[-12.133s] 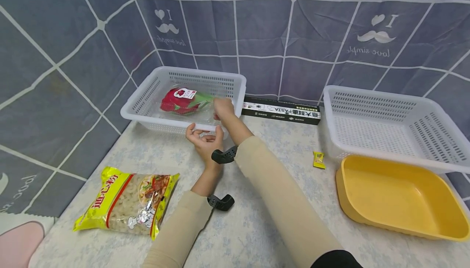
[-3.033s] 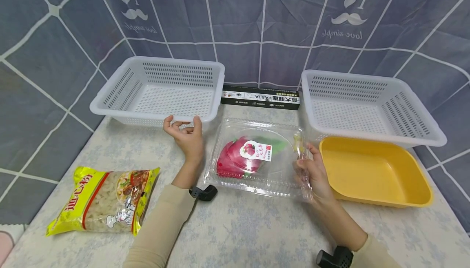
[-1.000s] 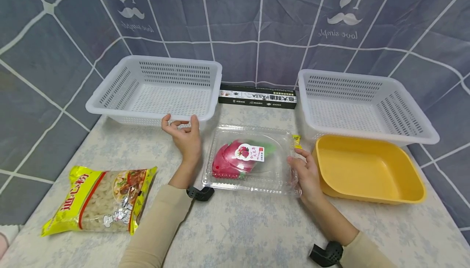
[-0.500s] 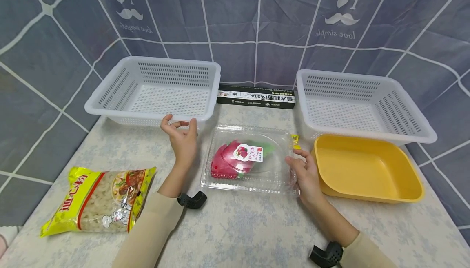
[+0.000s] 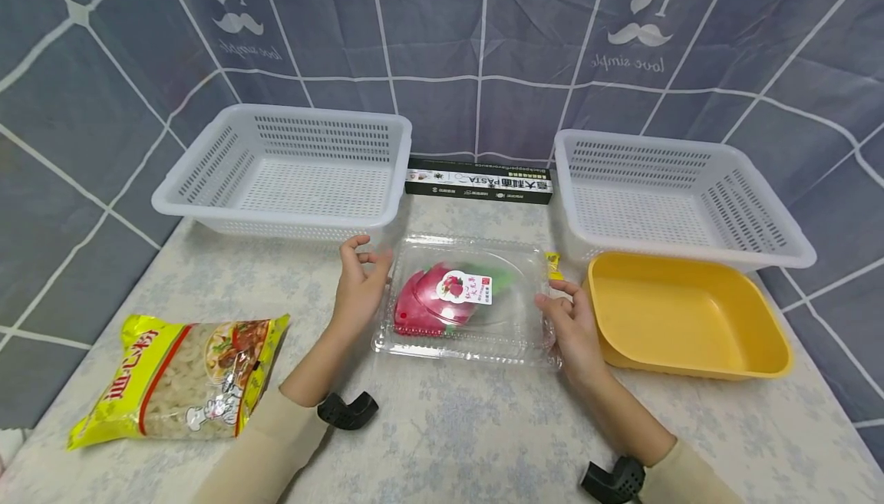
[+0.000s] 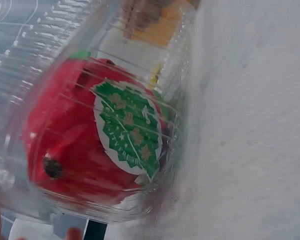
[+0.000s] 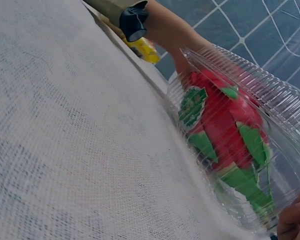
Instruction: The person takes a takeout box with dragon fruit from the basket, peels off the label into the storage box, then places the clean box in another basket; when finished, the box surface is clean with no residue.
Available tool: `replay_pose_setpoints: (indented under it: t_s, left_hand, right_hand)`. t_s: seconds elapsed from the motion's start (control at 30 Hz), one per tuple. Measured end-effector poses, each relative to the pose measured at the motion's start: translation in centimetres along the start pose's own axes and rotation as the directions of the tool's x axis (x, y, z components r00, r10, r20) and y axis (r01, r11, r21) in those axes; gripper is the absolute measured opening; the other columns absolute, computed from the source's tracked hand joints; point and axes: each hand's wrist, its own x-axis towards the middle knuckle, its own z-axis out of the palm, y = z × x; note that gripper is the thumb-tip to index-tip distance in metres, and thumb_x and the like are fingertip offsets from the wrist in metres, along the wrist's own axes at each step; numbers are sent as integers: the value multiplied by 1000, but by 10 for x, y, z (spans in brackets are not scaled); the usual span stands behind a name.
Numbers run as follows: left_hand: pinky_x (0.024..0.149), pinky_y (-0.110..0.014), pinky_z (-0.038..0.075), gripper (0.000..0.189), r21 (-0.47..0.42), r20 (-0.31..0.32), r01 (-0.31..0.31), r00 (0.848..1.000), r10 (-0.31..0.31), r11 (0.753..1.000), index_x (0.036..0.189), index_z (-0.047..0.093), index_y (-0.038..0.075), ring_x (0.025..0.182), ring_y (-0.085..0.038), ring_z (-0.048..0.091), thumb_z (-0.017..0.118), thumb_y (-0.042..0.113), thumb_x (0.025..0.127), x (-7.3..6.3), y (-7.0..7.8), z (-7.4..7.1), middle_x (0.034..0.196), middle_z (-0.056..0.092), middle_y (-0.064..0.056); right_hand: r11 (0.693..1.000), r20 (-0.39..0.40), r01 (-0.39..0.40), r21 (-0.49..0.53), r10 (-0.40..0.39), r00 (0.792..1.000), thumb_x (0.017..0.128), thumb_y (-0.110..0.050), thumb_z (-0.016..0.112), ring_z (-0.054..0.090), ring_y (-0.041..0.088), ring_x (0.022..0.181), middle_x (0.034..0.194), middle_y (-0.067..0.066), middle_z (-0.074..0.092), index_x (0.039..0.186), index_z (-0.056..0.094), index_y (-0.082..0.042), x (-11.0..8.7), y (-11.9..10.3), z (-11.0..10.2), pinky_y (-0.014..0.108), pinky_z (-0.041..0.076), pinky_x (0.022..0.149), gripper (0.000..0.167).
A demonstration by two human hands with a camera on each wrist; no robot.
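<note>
A clear plastic clamshell box lies between the hands at mid-table. Through its lid shows a red dragon fruit with green tips and a white label. My right hand pinches the box's right edge, thumb on top; its fingertips also show in the right wrist view. At the box's left edge is my left hand, fingers loosely bent and thumb right by the rim. In the left wrist view the fruit fills the near end of the box, a green sticker facing the camera.
White perforated baskets stand at back left and back right, with a black pasta box between them. A yellow tub is right of my right hand, a small yellow packet behind it. A pasta bag lies front left.
The box with the dragon fruit has come out of the left basket to mid-table in my right hand. Within the last half second my left hand has left the basket rim for the box's left edge.
</note>
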Motion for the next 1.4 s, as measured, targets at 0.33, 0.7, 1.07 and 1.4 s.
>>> replay_pose_setpoints:
  t_s: [0.33, 0.7, 1.07, 1.4]
  left_hand:
    - [78, -33, 43, 49, -35, 233, 39, 972, -30, 999, 147, 32, 19, 92, -23, 52, 45, 35, 102, -9, -1, -13, 119, 50, -16]
    - [73, -33, 42, 59, -80, 300, -45, 952, 67, 996, 147, 36, 18, 82, -22, 51, 57, 11, 93, -17, -5, -14, 117, 46, -19]
    - [64, -26, 41, 50, -137, 312, -54, 945, 95, 989, 142, 46, 14, 72, -18, 51, 55, 8, 93, -18, -9, -14, 118, 43, -19]
    - [56, -19, 35, 55, -203, 270, -75, 954, 130, 976, 142, 47, 9, 56, -7, 38, 55, 0, 88, -18, -10, -11, 112, 45, -19]
  right_hand:
    - [996, -42, 7, -86, -10, 999, 95, -10, 56, 35, 8, 47, 65, -7, 44, 127, 37, -2, -1, 2, 0, 20, 31, 40, 38]
    - [991, -55, 45, -124, -52, 997, 95, -9, 55, 37, 7, 49, 66, -7, 47, 127, 37, -3, -2, 5, -1, 20, 32, 40, 38]
    - [985, -79, 81, -155, -95, 992, 95, -7, 57, 41, 8, 61, 76, -4, 52, 129, 35, 0, -4, 3, -1, 20, 35, 53, 42]
    - [964, -25, 142, -225, -152, 988, 96, -6, 54, 37, 8, 63, 92, 5, 43, 128, 38, 5, -8, -1, 2, 19, 32, 51, 37]
